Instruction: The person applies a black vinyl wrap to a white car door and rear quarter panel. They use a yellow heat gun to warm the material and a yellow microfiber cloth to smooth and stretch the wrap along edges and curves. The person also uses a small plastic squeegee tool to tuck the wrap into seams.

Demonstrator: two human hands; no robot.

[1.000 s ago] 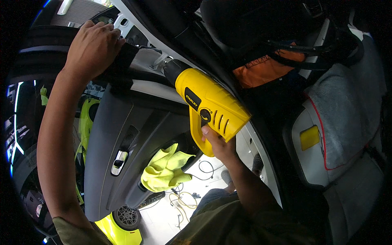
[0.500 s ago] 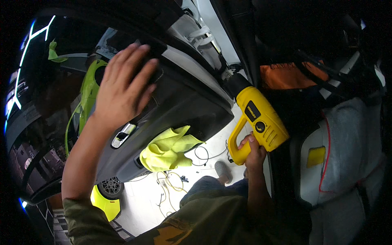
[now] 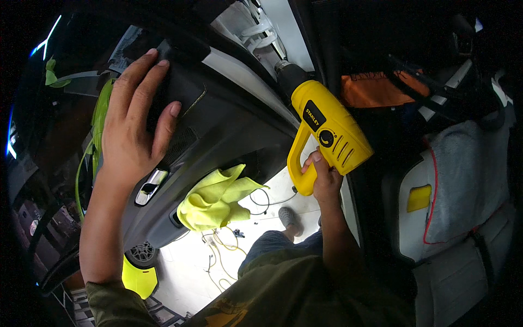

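Observation:
My right hand (image 3: 328, 180) grips the handle of a yellow heat gun (image 3: 333, 131). Its black front and metal nozzle point forward and left, toward the gap by the door's hinge side. On the left, my left hand (image 3: 131, 122) is open, thumb and fingers apart, over the upper edge of the dark car door panel (image 3: 234, 117) beside the window glass. Whether its fingertips touch the trim I cannot tell. Below that hand sits a chrome inner door handle (image 3: 151, 188). A yellow-green cloth (image 3: 218, 200) is draped at the door's pull pocket.
Cables (image 3: 218, 256) lie on the white floor near my feet. To the right are a car seat (image 3: 457, 289), a grey towel with red edging (image 3: 463, 180) and an orange item (image 3: 381, 91). A wheel (image 3: 143, 254) and yellow-green bodywork (image 3: 139, 279) appear lower left.
My left hand has moved left along the door's upper edge toward the glass. The heat gun in my right hand has shifted forward and left. The view has shifted slightly.

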